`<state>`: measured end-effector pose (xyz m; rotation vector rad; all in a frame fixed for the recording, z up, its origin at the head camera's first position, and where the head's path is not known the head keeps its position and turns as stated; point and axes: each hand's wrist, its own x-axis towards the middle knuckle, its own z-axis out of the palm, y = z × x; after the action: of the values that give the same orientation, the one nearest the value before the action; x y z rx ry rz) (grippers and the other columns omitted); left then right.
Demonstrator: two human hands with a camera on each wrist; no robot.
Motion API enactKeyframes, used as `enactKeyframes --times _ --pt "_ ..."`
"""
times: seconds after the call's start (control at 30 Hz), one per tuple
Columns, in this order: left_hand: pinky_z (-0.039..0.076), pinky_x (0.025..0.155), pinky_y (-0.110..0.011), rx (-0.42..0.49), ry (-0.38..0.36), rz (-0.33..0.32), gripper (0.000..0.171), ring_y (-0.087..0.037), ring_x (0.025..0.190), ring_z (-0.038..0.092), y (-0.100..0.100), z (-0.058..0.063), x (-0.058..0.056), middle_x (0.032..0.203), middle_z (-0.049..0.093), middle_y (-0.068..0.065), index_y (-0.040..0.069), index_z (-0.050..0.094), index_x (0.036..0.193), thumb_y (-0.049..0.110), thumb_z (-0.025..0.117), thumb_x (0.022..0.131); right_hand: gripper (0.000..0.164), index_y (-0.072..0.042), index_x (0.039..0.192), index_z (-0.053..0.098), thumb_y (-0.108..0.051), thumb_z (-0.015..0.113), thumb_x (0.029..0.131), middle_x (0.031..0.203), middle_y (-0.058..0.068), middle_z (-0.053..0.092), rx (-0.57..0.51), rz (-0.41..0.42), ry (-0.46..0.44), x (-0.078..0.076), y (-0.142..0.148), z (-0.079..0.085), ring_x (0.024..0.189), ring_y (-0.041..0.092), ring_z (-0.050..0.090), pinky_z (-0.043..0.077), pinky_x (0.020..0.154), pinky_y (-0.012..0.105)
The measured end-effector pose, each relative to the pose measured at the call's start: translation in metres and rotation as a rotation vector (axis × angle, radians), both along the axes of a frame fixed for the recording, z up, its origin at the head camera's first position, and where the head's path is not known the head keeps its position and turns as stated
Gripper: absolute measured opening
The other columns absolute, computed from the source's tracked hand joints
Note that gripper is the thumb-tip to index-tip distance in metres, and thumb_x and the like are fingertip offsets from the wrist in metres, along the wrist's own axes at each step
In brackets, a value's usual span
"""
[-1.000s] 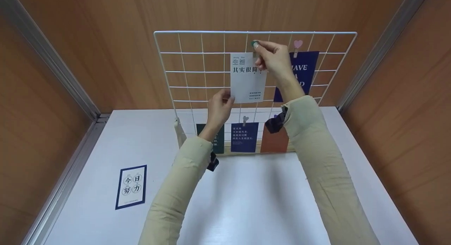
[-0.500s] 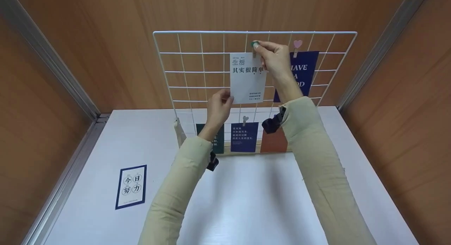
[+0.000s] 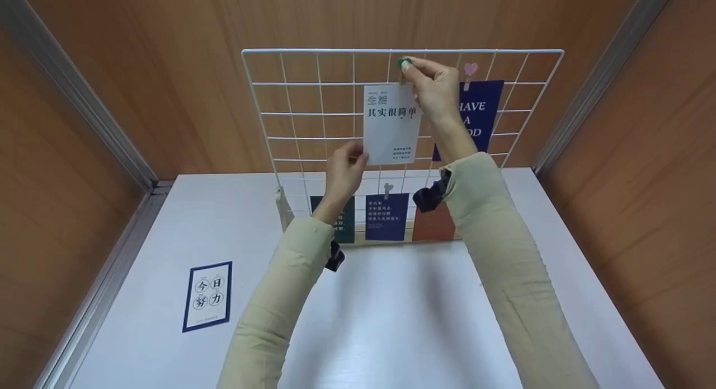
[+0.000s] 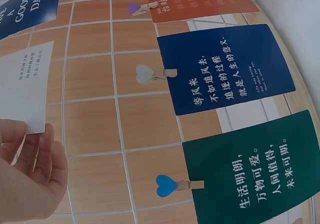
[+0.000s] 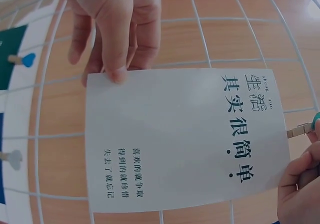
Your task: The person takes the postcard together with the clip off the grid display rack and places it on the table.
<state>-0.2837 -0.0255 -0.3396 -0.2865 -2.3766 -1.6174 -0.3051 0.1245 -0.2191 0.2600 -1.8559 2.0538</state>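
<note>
A white card (image 3: 391, 134) with dark Chinese print stands upright in front of a white wire grid (image 3: 335, 51). Thumb and fingers of my left hand (image 3: 342, 170) pinch its lower left corner. At its top edge, my right hand (image 3: 439, 92) pinches a small wooden clothespin (image 5: 300, 130) by its green end. The clothespin's tip lies close to the card's top edge; whether it bites the card or the wire I cannot tell. To the right, a navy card (image 3: 481, 103) hangs from a pink heart clothespin (image 3: 470, 69), partly behind the right hand.
Lower on the grid hang a green card (image 4: 250, 169), a blue card (image 4: 227, 68) and an orange card (image 4: 205, 1), each with a heart clothespin. A blue-bordered card (image 3: 207, 296) lies on the white table (image 3: 140, 254). Wooden panels (image 3: 168, 19) enclose the space.
The right hand and green clothespin have risen slightly, so the clothespin overlaps the white card less and more of its print shows. The left hand keeps its pinch, shifting barely leftward in view.
</note>
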Motion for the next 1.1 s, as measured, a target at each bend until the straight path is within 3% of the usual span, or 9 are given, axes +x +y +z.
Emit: enactKeyframes --times 0.43,0.87,1.1 --pt "0.043 0.071 -0.025 0.007 0.032 0.002 0.013 -0.015 0.080 0.054 -0.006 -0.003 0.001 0.090 0.060 -0.008 0.000 0.061 0.096 0.004 0.053 0.086 0.013 -0.002 0.093 0.066 -0.009 0.060 0.084 0.069 0.004 0.051 0.054 0.029 -0.052 0.005 0.005 -0.005 0.045 0.007 0.034 0.027 0.042 0.016" --pt "0.043 0.072 -0.027 0.018 -0.012 -0.010 0.014 -0.015 0.081 0.052 -0.012 -0.010 0.004 0.088 0.059 -0.004 0.003 0.061 0.097 0.009 0.052 0.088 0.014 -0.002 0.094 0.066 -0.010 0.060 0.084 0.066 0.005 0.046 0.048 0.071 -0.062 0.007 0.017 -0.025 0.046 0.009 0.035 0.026 0.042 0.018" --pt "0.043 0.072 -0.027 0.007 -0.003 -0.018 0.014 -0.015 0.080 0.052 -0.014 -0.013 0.007 0.087 0.059 -0.004 0.003 0.061 0.096 0.010 0.052 0.089 0.013 -0.002 0.094 0.066 -0.008 0.059 0.084 0.071 0.007 0.053 0.040 0.086 -0.071 0.010 0.019 -0.033 0.044 0.008 0.034 0.025 0.040 0.018"
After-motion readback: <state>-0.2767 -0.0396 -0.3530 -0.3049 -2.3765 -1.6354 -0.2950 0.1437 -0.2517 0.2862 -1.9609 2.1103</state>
